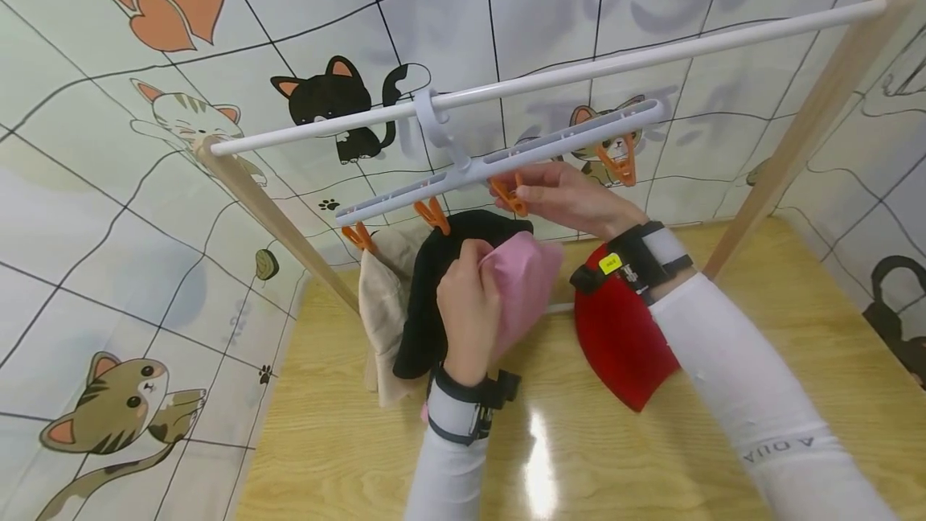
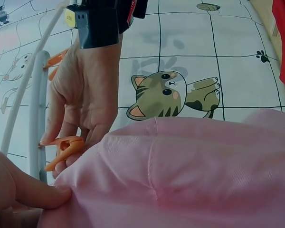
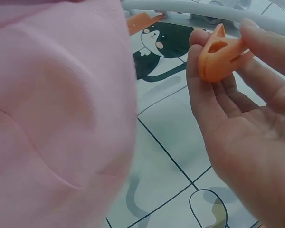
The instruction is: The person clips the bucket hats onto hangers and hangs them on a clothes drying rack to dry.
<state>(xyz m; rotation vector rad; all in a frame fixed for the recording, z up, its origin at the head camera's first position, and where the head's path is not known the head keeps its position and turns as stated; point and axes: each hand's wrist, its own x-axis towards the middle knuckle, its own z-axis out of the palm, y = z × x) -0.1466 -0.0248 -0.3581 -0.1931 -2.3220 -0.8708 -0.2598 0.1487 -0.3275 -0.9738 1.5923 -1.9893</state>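
Note:
My left hand (image 1: 467,308) pinches the edge of a pink cloth hat (image 1: 526,276), held up below a pale grey clip hanger (image 1: 506,162). Close to the hanger, my right hand (image 1: 579,201) squeezes an orange clip (image 3: 219,58) between thumb and fingers. In the left wrist view the pink hat (image 2: 180,166) is apart from that clip. A black hat (image 1: 427,296) and a cream hat (image 1: 381,304) hang to the left, under two more orange clips (image 1: 432,215). Part of the pink hat is hidden behind my left hand.
The hanger hooks over a white rod (image 1: 615,64) between wooden posts (image 1: 788,143). Another orange clip (image 1: 618,161) dangles at the hanger's right end. A red hat (image 1: 622,344) is low on the right, partly behind my right wrist. A cat-printed wall stands behind the wood-patterned surface (image 1: 325,457).

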